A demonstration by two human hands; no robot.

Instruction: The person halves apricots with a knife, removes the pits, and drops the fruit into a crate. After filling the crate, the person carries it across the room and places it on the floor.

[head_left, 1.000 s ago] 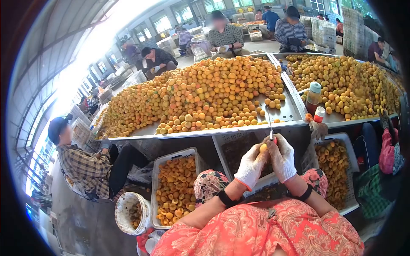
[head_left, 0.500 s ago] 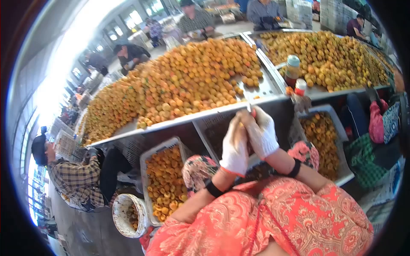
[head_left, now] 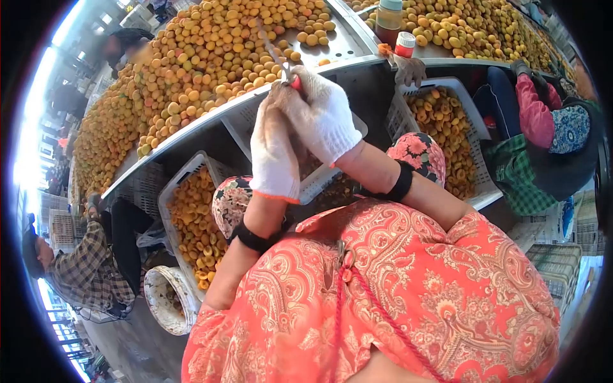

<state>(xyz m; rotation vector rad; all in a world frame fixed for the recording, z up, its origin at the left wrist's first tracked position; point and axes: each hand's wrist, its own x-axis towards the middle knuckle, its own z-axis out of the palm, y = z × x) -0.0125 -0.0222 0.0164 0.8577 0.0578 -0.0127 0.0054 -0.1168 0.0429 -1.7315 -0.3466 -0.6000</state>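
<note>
Both hands are held close together near the front edge of the bench (head_left: 341,41), and white gloves are worn. A knife (head_left: 274,52) is held in the grip of the right hand (head_left: 322,115), with its thin blade poking up past the fingers. The left hand (head_left: 273,137) is pressed up against the right one, with its fingers bent in. Whether a fruit is held in the left grip cannot be told, as the finger ends are hidden.

A big heap of round fruit (head_left: 211,60) is piled on the bench, just past the blade. Cut fruit (head_left: 196,223) is kept down low in the left crate (head_left: 220,169), and more is held in the right crate (head_left: 401,113), one on each side of the knees.

The step in hand seems to be close work with the knife, done in the air and not on the bench. For the next move, a firm hold and a slow, small turn of the blade would be called for. The sharp edge should be kept away from the left fingers, as they are very near.
</note>
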